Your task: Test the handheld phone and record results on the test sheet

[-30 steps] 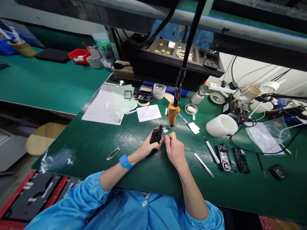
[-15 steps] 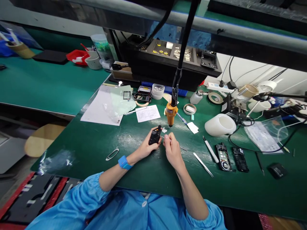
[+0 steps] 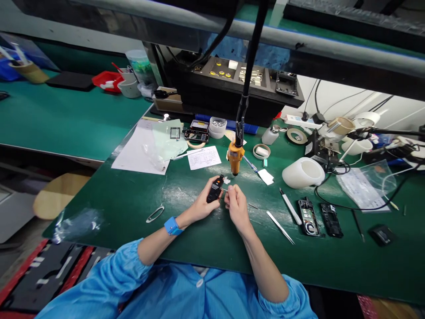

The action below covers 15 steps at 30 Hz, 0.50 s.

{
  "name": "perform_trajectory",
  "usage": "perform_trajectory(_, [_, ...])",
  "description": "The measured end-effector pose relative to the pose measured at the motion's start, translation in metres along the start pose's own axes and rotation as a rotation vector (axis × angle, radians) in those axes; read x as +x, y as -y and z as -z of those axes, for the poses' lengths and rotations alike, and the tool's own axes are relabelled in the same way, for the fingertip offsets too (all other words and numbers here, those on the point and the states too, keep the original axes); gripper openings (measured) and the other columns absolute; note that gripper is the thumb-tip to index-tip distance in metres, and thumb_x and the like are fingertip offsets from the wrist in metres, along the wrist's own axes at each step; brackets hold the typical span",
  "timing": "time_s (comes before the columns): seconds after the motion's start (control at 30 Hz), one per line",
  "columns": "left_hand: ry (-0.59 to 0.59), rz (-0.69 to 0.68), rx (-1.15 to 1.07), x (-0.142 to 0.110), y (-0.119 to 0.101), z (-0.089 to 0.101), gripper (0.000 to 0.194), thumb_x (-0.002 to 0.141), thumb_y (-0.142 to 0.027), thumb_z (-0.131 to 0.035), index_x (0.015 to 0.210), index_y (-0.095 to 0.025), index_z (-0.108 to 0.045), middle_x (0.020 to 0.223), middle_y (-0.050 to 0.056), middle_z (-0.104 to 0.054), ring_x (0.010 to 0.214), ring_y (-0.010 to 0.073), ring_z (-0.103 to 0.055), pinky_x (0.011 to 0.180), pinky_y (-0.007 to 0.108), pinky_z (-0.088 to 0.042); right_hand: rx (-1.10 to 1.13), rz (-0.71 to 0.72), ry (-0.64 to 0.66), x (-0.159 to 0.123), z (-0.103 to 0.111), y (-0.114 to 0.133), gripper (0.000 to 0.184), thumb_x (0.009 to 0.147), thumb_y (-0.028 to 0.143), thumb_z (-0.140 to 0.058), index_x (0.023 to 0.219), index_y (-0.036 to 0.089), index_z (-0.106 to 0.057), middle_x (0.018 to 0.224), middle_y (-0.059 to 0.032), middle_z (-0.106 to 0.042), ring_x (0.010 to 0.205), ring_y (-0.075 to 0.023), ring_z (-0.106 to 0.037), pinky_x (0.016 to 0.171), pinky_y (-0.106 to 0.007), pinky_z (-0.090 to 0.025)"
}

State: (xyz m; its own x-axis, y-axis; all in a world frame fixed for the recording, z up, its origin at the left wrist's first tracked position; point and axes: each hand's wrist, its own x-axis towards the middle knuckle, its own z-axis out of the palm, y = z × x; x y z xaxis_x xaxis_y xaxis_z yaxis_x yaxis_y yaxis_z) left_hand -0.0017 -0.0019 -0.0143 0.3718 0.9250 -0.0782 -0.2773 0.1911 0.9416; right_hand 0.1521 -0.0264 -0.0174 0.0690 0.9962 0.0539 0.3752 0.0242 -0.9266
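Note:
My left hand (image 3: 203, 204) is wrapped round a black handheld radio (image 3: 214, 189) with an orange button and a short stub at its top. My right hand (image 3: 237, 206) is closed in a pinch on a thin metal tool (image 3: 225, 189), whose tip meets the radio's right side. Most of that tool is hidden by the fingers, so its kind does not show. Small white pieces (image 3: 227, 180) lie just beyond the radio. Above them hangs an orange electric screwdriver (image 3: 235, 158), touched by neither hand.
Right of my hands lie tweezers (image 3: 280, 227), a white-handled knife (image 3: 290, 207), an opened radio half (image 3: 308, 217) and a black housing (image 3: 331, 220). A white cup (image 3: 303, 173) lies behind them. A written paper slip (image 3: 203, 157) and a wire loop (image 3: 155, 214) are to the left.
The radio has turned slightly in my left hand, showing more of its front. My right hand has shifted a little, with the tool still against the radio's side.

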Motion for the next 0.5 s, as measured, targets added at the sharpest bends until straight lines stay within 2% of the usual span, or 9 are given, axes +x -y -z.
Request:
perform_trajectory(0.1, [-0.013,0.017,-0.048,0.001,-0.003,-0.001,0.078,0.064,-0.026,-0.085,0.138,-0.022,-0.060,0.081,-0.006,-0.063,0.071,0.0147,-0.055,0.072,0.031,-0.044,-0.052,-0.013,-0.027,0.004,0.006,-0.003,0.057,0.115,0.073,-0.025,0.080,0.030,-0.037,0.065,0.0067,-0.045,0.056,-0.0150,-0.044,0.058,-0.027,-0.041])
perform_trajectory(0.17, [-0.039,0.028,-0.099,0.003,-0.006,-0.001,0.074,0.070,-0.044,-0.088,0.136,-0.022,-0.062,0.084,-0.004,-0.065,0.072,0.0158,-0.057,0.071,0.032,-0.048,-0.123,-0.022,-0.069,0.006,0.015,-0.005,0.055,0.114,0.069,-0.035,0.077,0.029,-0.042,0.066,0.0050,-0.048,0.060,-0.0165,-0.048,0.063,-0.028,-0.041])
perform_trajectory(0.27, [-0.120,0.044,-0.170,0.007,-0.009,0.004,0.066,0.085,-0.071,-0.080,0.128,-0.022,-0.066,0.092,0.002,-0.070,0.078,0.0189,-0.064,0.075,0.035,-0.054,-0.238,-0.033,-0.136,0.009,0.030,-0.009,0.047,0.109,0.061,-0.055,0.076,0.028,-0.053,0.076,-0.0010,-0.060,0.076,-0.0221,-0.057,0.076,-0.033,-0.044])
perform_trajectory(0.33, [-0.192,0.045,-0.199,0.011,-0.009,0.009,0.060,0.086,-0.071,-0.084,0.116,-0.023,-0.066,0.096,0.004,-0.074,0.084,0.0197,-0.068,0.079,0.034,-0.057,-0.283,-0.028,-0.164,0.010,0.036,-0.010,0.037,0.105,0.058,-0.063,0.085,0.026,-0.065,0.095,-0.0082,-0.070,0.095,-0.0280,-0.063,0.088,-0.038,-0.048])
perform_trajectory(0.4, [-0.267,0.027,-0.217,0.017,-0.008,0.014,0.060,0.080,-0.066,-0.094,0.109,-0.024,-0.065,0.100,0.004,-0.077,0.093,0.0202,-0.072,0.085,0.032,-0.058,-0.285,-0.007,-0.156,0.011,0.036,-0.010,0.033,0.105,0.056,-0.064,0.100,0.025,-0.074,0.115,-0.0136,-0.075,0.110,-0.0322,-0.065,0.099,-0.044,-0.051])
perform_trajectory(0.5, [-0.356,0.000,-0.225,0.023,-0.004,0.019,0.069,0.067,-0.061,-0.104,0.110,-0.025,-0.064,0.102,0.002,-0.079,0.098,0.0209,-0.075,0.087,0.031,-0.059,-0.198,0.047,-0.037,0.010,0.026,-0.009,0.035,0.109,0.053,-0.059,0.113,0.025,-0.078,0.118,-0.0126,-0.080,0.111,-0.0302,-0.072,0.103,-0.045,-0.056])
